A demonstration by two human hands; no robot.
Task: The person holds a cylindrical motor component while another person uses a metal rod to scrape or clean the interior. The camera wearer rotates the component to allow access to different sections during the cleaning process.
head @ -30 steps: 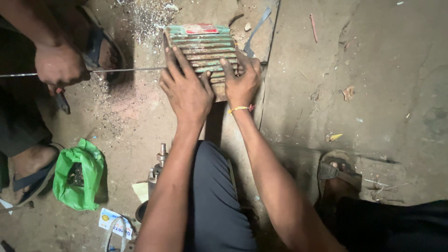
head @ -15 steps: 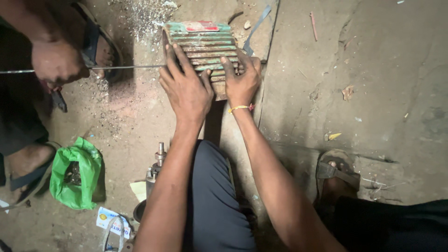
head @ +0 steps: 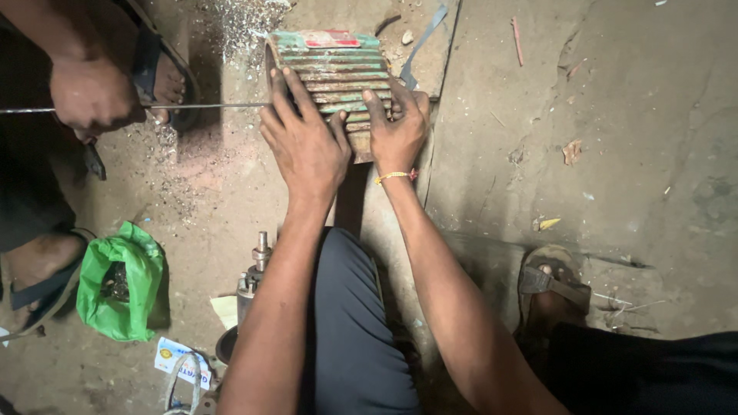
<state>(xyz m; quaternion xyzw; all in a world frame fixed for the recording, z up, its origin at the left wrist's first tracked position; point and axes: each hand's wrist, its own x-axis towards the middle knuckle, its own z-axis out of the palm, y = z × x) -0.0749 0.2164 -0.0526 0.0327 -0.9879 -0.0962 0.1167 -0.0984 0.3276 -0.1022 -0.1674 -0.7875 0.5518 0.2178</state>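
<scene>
A ribbed green motor housing (head: 330, 73) lies on the dirt floor (head: 600, 138) at the far middle of the scene, a red-and-white plate on its far end. The left hand (head: 306, 146) lies flat over its near left part, fingers spread wide and pressing down rather than gripping. The right hand (head: 398, 127) rests just beside it on the near right ribs, fingers slightly curled over them. A thin metal rod (head: 200, 105) runs in from the left and meets the housing's left end; another person's hand (head: 91, 96) grips it at far left. Metal filings (head: 231, 31) lie scattered on the floor by that end, so some cutting or scraping seems already done; the housing looks whole, with the rod work apparently unfinished. A green plastic bag (head: 119, 288) sits near left, a small metal part (head: 257, 265) beside the person's knee.
</scene>
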